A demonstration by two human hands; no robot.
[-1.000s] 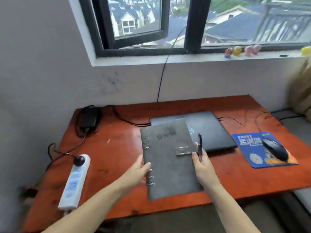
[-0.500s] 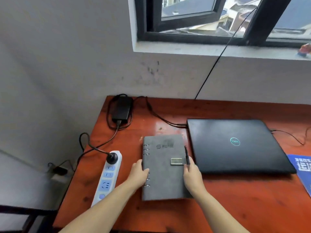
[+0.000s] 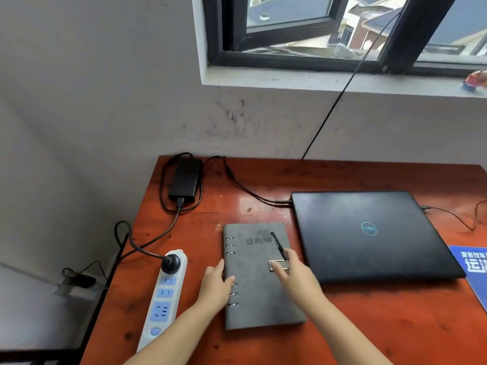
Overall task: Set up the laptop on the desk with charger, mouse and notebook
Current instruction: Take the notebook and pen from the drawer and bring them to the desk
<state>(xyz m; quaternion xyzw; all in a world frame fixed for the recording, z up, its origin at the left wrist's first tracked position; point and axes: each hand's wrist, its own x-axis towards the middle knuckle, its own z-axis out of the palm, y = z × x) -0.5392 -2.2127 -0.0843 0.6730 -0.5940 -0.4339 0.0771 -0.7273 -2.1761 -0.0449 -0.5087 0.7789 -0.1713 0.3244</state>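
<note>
- Head view, looking down on one red-brown wooden desk [image 3: 369, 325] set against a grey wall under a window.
- One grey ring-bound notebook [image 3: 259, 291] lying flat and closed near the desk's front edge, left of centre, just beside the laptop's left edge without overlapping it.
- Left hand [image 3: 214, 288] resting open at the notebook's spine edge, fingers [image 3: 229, 280] loosely spread over the binder rings, not clenched, palm on the desk side.
- Right hand [image 3: 296, 272] laid on the cover near its right edge, by the metal clasp [image 3: 276, 265]; thumb and forefinger pinching one black pen [image 3: 278, 246], tilted with its far end pointing toward the back of the desk, above the cover.
- One black laptop [image 3: 369, 238], lid shut, logo up, toward the right side of the desk.
- One black charger brick [image 3: 185, 181] at the back-left corner, cable looped around it; one lead running to the laptop's back-left corner, another to the power strip.
- One white power strip [image 3: 164, 296] along the left edge, a single black plug in its far socket.
- One blue mouse pad [image 3: 471, 267], cut off by the frame at the right edge.
- One thin black cord [image 3: 342, 93] dropping from the window to the desk's back edge.
</note>
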